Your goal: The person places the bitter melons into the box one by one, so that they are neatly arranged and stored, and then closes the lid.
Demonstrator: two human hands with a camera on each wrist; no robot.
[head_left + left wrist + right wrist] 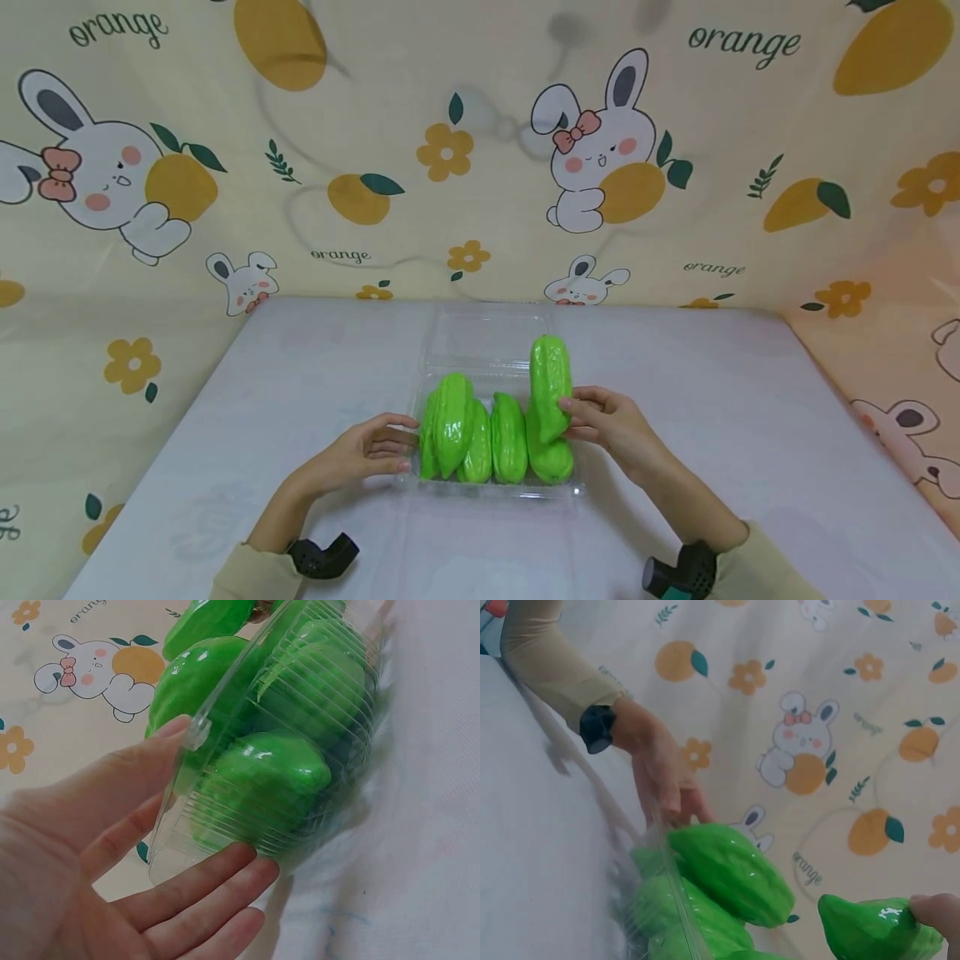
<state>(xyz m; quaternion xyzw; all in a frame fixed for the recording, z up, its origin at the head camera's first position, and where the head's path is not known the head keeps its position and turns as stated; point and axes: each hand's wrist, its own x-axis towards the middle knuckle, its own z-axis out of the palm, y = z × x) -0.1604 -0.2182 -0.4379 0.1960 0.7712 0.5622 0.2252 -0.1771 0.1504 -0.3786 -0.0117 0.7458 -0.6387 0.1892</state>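
My right hand (617, 425) pinches a glossy green ridged gourd (551, 379) by its lower right side, upright above the right end of the clear plastic box (517, 492). In the right wrist view, the thumb (937, 911) presses on that gourd's end. Below it, another green gourd (551, 462) lies in the box. My left hand (367, 450) rests at the box's left side with fingers loosely extended. In the left wrist view, its thumb (172, 731) is right at the rim and its other fingers (217, 881) are along the ribbed wall.
Several more green gourds (453, 425) fill the left and middle of the box, one lying on top of others. The box's clear lid (487, 333) lies folded back behind it. A white table (697, 375) spreads around, with a printed cloth (495, 208) behind.
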